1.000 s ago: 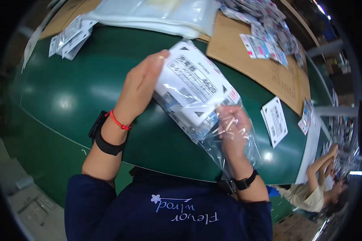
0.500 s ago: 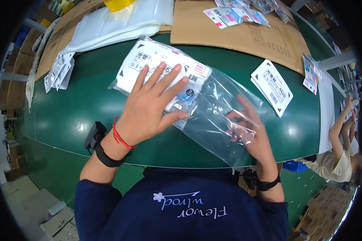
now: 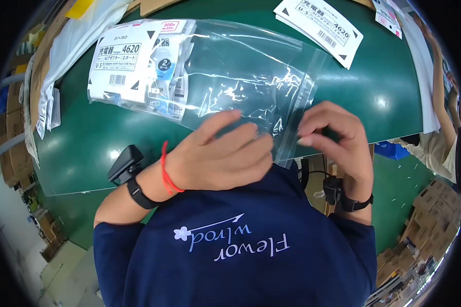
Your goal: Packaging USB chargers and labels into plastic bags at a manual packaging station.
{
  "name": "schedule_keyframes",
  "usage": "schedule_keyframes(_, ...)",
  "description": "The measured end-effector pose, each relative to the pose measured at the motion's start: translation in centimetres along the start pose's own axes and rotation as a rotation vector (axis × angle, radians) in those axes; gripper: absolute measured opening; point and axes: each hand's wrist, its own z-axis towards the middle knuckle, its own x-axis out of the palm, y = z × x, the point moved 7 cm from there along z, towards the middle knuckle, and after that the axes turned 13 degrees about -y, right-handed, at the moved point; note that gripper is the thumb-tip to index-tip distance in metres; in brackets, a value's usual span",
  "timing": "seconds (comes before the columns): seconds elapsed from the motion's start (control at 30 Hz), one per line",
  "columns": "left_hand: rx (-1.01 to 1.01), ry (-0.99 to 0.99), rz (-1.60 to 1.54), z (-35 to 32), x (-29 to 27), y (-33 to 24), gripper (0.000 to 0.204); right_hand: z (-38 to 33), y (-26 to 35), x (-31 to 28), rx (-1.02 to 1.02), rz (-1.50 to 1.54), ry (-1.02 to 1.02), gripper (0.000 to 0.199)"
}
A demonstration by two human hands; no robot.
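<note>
– At the right-hand end of the clear bag (image 3: 230, 61), what's the grip actually doing? Looks like a pinch to me.

– Kinda. The right hand (image 3: 338, 135) has thumb and forefinger curled near each other right by the film's edge, but I can't tell if any plastic is caught between them. The left hand (image 3: 225, 153) is back-up over the bag's lower edge, fingers loosely bent. Pressing, grasping or just hovering? Can't tell, the fingertips are partly hidden.

– Why work that end?

– The strip (image 3: 306, 87) along it looks like the mouth or flap, and it's the side lying between the hands. The bag is flat on the green worktop (image 3: 384, 107), and the blue-and-white packs (image 3: 165, 69) plus a white label card (image 3: 120, 61) sit bunched in its far left end. I'd guess their weight anchors the bag, leaving the film loose toward the hands.

– And the card on top?

– Printed side up, so probably to be readable through the plastic.

– Anything else around?

– More white cards (image 3: 320, 30) lie overlapped past the bag at upper right, probably parked within reach. Clear plastic sheets (image 3: 74, 48) are over on the left, small packs (image 3: 47, 112) just below them. Co-worker's arm (image 3: 438, 77) at the far right, well apart.
</note>
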Motion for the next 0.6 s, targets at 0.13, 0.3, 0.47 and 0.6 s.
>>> schedule_keyframes(0.13,0.010,-0.057,-0.045,0.4,2.0,-1.4,0.021,-0.6,0.7,2.8,-0.153,-0.110,0.156,0.012)
schedule_keyframes(0.3,-0.066,-0.063,-0.076,0.6,2.4,-1.1,0.020,-1.0,0.0,3.9,-0.145,-0.067,0.224,0.013)
schedule_keyframes(0.47,-0.183,-0.062,-0.142,1.1,2.2,-0.5,0.014,-0.9,0.2,4.0,-0.223,-0.060,0.299,0.013)
schedule_keyframes(0.6,-0.200,-0.079,-0.191,1.6,1.8,-0.3,0.012,-0.8,0.8,3.0,-0.322,-0.117,0.235,0.013)
